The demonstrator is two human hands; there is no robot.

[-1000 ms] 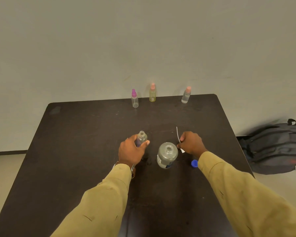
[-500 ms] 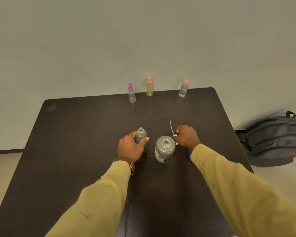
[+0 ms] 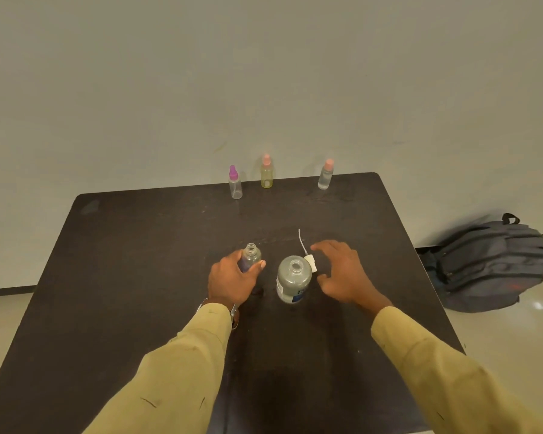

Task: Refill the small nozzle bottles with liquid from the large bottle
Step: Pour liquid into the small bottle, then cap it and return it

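Observation:
A large clear bottle (image 3: pixel 293 281) stands uncapped in the middle of the dark table (image 3: pixel 138 245). My left hand (image 3: pixel 232 278) grips a small open-necked bottle (image 3: pixel 251 255) just left of it, upright on the table. My right hand (image 3: pixel 342 274) hovers to the right of the large bottle, fingers spread and empty. A white nozzle head with its thin dip tube (image 3: pixel 308 256) lies on the table between the large bottle and my right hand. Three small nozzle bottles stand at the far edge: purple-capped (image 3: pixel 235 184), yellowish (image 3: pixel 266 173), and clear with pink cap (image 3: pixel 325 175).
A grey backpack (image 3: pixel 489 264) lies on the floor to the right of the table. A plain wall rises directly behind the table's far edge. My right sleeve (image 3: pixel 445 377) covers the table's near right part.
My right hand has let go of the white nozzle, which now lies on the table, and has opened and drawn back slightly right. The left hand keeps its grip on the small bottle.

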